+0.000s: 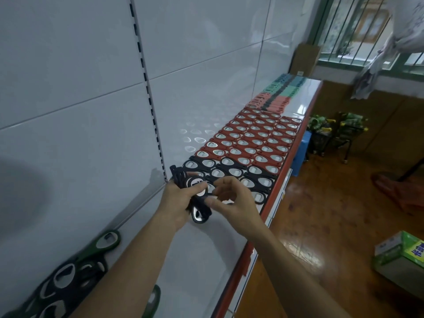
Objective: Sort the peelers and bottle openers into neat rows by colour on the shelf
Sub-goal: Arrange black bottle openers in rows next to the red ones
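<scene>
In the head view, our left hand point(176, 200) is curled round a bundle of black bottle openers point(177, 177), held just above the shelf point(206, 260). Our right hand point(234, 203), just beside it on the aisle side, has thumb and forefinger closed, apparently pinching 1 opener point(200, 215) that hangs off the near end of the bundle. We cannot tell whether it is fully free of the others.

Just beyond the fingertips of both hands lie the black rows point(238, 173). Past them are the red rows point(259, 136), and well beyond those the pink and teal peelers point(275, 99). Back toward us, outside the left forearm, a loose heap point(68, 271) of black and green openers waits unsorted.

We judge the step to be peeling 1 black opener from the bundle and adding it to the nearest black row. To do it well, we should:

- Keep the left grip firm so that only 1 piece slides out.
- Turn the piece so its metal oval faces as its neighbours' do.
- Set it touching the last black opener, nested like the rest.

The row ends near the red front lip point(243, 260) by our right wrist, so a careless release there could send it off the shelf.
</scene>
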